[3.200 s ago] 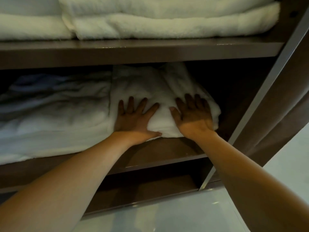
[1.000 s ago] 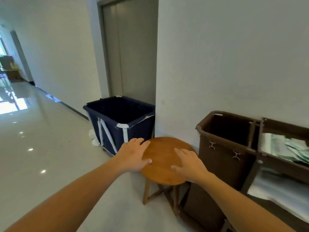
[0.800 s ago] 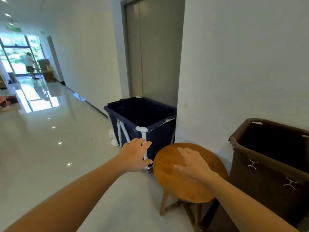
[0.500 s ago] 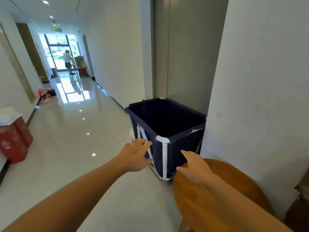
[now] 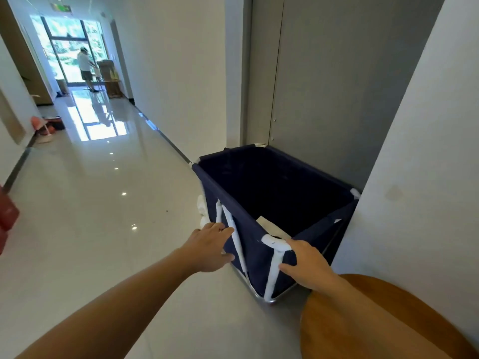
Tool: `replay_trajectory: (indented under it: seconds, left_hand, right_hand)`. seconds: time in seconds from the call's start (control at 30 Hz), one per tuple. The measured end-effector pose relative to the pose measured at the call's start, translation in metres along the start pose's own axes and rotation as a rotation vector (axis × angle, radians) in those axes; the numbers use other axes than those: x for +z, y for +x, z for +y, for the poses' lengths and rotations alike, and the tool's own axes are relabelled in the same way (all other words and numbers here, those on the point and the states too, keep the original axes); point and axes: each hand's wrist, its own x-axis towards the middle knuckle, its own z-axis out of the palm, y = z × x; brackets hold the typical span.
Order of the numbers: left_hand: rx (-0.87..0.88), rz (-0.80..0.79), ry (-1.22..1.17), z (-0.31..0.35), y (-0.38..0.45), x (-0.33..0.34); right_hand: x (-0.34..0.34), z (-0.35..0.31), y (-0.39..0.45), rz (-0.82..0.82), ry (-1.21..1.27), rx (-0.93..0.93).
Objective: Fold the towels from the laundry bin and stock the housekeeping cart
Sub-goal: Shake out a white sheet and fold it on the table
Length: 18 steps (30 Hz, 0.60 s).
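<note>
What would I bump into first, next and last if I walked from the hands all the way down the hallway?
Navy fabric laundry bin with white frame → pink things on the shiny floor by the left wall → person standing at the bright glass doors.

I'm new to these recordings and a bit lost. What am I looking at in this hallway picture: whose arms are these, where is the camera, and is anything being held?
There is no machine here. A person wears one wide-angle camera on the head, so you see their own two bare arms reaching forward and down.

The left hand and the right hand reach toward the near corner of a navy fabric laundry bin with a white tube frame. Both hands are open with relaxed fingers; nothing is in their grip. I cannot tell if they touch the bin.

Inside the bin, a bit of white towel shows at the bottom. The bin stands on a shiny tiled floor before a grey door. A round wooden stool sits at lower right. Far down the corridor another person stands by a window.
</note>
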Motion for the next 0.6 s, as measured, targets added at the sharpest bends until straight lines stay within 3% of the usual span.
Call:
replay_trajectory:
  seconds: [0.23,0.6]
  left_hand:
    - [0.075,-0.064,-0.034,-0.102,0.104,0.000]
    - [0.210,-0.146,-0.038,-0.162,0.297,0.049]
  right_hand:
    - [0.022,-0.005,0.090,-0.019,0.069,0.199]
    - [0.042,0.034,0.252,-0.027,0.155,0.364]
